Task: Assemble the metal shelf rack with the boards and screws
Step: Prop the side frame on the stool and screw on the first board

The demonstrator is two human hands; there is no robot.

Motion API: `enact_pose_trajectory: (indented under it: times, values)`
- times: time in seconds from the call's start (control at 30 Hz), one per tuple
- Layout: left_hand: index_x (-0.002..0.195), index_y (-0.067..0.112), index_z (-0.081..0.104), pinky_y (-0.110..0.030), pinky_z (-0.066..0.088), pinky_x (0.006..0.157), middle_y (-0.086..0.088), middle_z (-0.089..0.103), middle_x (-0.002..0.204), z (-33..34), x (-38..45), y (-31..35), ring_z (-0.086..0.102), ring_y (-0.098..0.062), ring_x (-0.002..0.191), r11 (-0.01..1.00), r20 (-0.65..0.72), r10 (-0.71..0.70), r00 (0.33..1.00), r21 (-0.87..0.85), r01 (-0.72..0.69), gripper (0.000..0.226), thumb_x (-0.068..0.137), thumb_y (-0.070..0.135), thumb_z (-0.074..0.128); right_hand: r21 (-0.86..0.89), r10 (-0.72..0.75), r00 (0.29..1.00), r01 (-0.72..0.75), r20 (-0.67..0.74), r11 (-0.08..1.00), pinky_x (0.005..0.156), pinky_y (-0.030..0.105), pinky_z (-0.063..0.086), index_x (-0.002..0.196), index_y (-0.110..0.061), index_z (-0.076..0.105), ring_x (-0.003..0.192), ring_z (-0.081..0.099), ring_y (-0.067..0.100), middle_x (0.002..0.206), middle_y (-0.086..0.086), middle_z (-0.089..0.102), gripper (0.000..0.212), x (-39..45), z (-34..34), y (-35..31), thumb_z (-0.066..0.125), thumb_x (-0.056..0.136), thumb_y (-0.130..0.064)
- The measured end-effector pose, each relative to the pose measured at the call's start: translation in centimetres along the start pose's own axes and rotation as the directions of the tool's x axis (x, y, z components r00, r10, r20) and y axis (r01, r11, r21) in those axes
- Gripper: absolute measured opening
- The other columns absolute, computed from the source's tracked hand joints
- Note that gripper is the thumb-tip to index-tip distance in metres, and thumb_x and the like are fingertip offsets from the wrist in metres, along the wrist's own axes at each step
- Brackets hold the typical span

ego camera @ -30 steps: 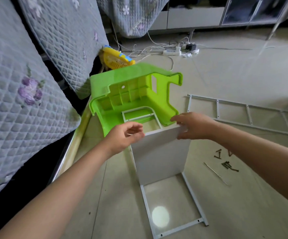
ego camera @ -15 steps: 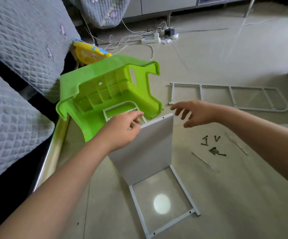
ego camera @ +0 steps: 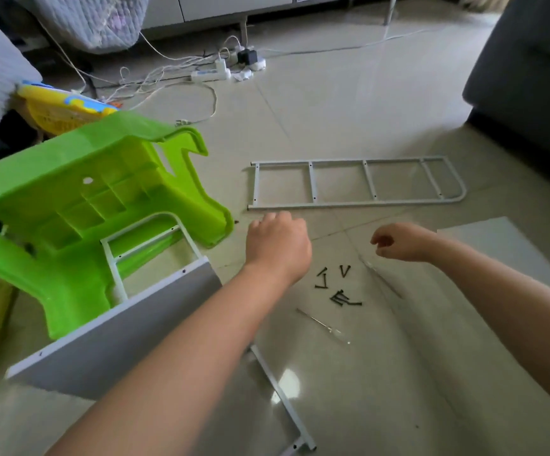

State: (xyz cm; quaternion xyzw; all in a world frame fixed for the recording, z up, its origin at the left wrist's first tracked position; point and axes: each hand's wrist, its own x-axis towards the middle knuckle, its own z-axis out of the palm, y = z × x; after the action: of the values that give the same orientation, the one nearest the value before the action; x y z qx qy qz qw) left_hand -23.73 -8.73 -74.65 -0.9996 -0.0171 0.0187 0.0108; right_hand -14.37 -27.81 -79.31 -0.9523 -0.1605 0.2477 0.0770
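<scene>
I see my left hand [ego camera: 278, 246] and right hand [ego camera: 398, 241] loosely curled, seemingly grasping nothing, above the small black screws [ego camera: 337, 286]; the white flat board [ego camera: 115, 334] leans against the white metal ladder-like frame [ego camera: 142, 248].

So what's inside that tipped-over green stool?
The green stool lies on its side, showing moulded ribs. The rounded end of a white metal frame pokes into its hollow. The grey board hides the frame's lower part.
</scene>
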Motion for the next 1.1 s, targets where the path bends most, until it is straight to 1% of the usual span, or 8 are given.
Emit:
enact_pose_trajectory:
  times: [0.2,0.4,0.57,0.67,0.8,0.9,1.0,1.1]
  values:
    - [0.122,0.005,0.052,-0.035,0.038,0.094,-0.013,0.05,0.127,5.9,3.0,4.5,0.044,-0.031,0.12,0.998,0.289,-0.03,0.957,-0.052,0.047,0.034,0.094,0.02,0.038,0.02,0.104,0.994,-0.104,0.028,0.994,0.094,0.027,0.038,0.121,-0.008,0.056,0.115,0.051,0.024,0.124,0.008,0.058,0.032,1.4,2.6,6.6,0.048,0.091,-0.015]
    - [0.131,0.003,0.04,-0.034,0.032,0.104,-0.014,0.039,0.137,13.5,5.3,4.4,0.034,-0.027,0.13,0.964,0.449,-0.151,0.881,-0.132,0.232,0.038,0.097,0.018,0.034,-0.019,0.093,0.995,-0.094,-0.021,0.995,0.092,0.027,0.038,0.127,-0.008,0.051,0.119,0.048,0.026,0.13,0.01,0.053,0.035,4.9,4.9,10.2,0.038,0.096,-0.016]
    - [0.144,-0.003,0.009,-0.037,0.014,0.117,-0.019,0.003,0.154,18.2,6.1,2.1,0.003,-0.03,0.143,0.942,0.596,-0.186,0.781,-0.118,0.314,0.069,0.095,0.031,0.044,-0.042,-0.017,0.999,0.015,-0.045,0.999,0.094,0.033,0.039,0.124,-0.003,0.05,0.118,0.046,0.03,0.127,0.017,0.049,0.034,9.8,6.0,9.1,0.035,0.095,-0.014]
    - [0.146,0.0,0.001,-0.038,0.009,0.118,-0.016,-0.009,0.155,19.1,6.7,1.4,-0.008,-0.028,0.144,0.948,0.598,-0.167,0.784,-0.121,0.294,0.08,0.092,0.037,0.049,-0.042,-0.073,0.995,0.07,-0.066,0.997,0.094,0.036,0.041,0.117,0.0,0.05,0.116,0.046,0.031,0.124,0.018,0.048,0.03,13.3,6.5,7.8,0.04,0.091,-0.009]
    - [0.146,0.002,-0.003,-0.033,0.005,0.118,-0.017,-0.013,0.154,19.9,7.0,0.4,-0.009,-0.028,0.144,0.96,0.602,-0.127,0.788,-0.124,0.249,0.084,0.092,0.039,0.049,-0.111,-0.144,0.985,0.134,-0.091,0.985,0.115,0.035,0.017,0.144,-0.001,0.016,0.142,0.011,0.026,0.154,0.013,0.012,0.062,17.1,6.7,5.8,0.045,0.089,-0.003]
    - [0.147,0.004,-0.004,-0.032,0.003,0.118,-0.016,-0.014,0.154,20.6,6.9,0.0,-0.009,-0.027,0.144,0.962,0.584,-0.113,0.804,-0.137,0.235,0.085,0.091,0.041,0.049,-0.121,-0.06,0.989,0.044,-0.133,0.992,0.117,0.041,0.003,0.146,-0.007,-0.006,0.144,-0.008,0.023,0.155,0.008,-0.01,0.076,19.9,5.6,4.6,0.043,0.089,0.004]
    - [0.147,0.005,-0.004,-0.032,0.003,0.118,-0.014,-0.015,0.154,21.0,7.0,-0.3,-0.01,-0.025,0.144,0.956,0.582,-0.112,0.805,-0.159,0.247,0.087,0.09,0.041,0.051,-0.128,0.034,0.996,-0.045,-0.088,0.991,0.115,0.047,0.003,0.147,-0.007,0.0,0.144,0.004,0.023,0.155,0.009,0.004,0.07,21.6,5.0,4.2,0.04,0.09,-0.004]
    - [0.147,0.006,-0.005,-0.032,0.003,0.119,-0.012,-0.015,0.155,21.1,6.9,-0.2,-0.011,-0.023,0.144,0.949,0.576,-0.117,0.809,-0.176,0.263,0.089,0.09,0.041,0.052,-0.253,-0.006,0.988,-0.033,-0.153,0.967,0.109,0.043,0.023,0.133,-0.006,0.038,0.126,0.038,0.029,0.134,0.015,0.039,0.044,22.0,5.3,4.2,0.043,0.089,-0.007]
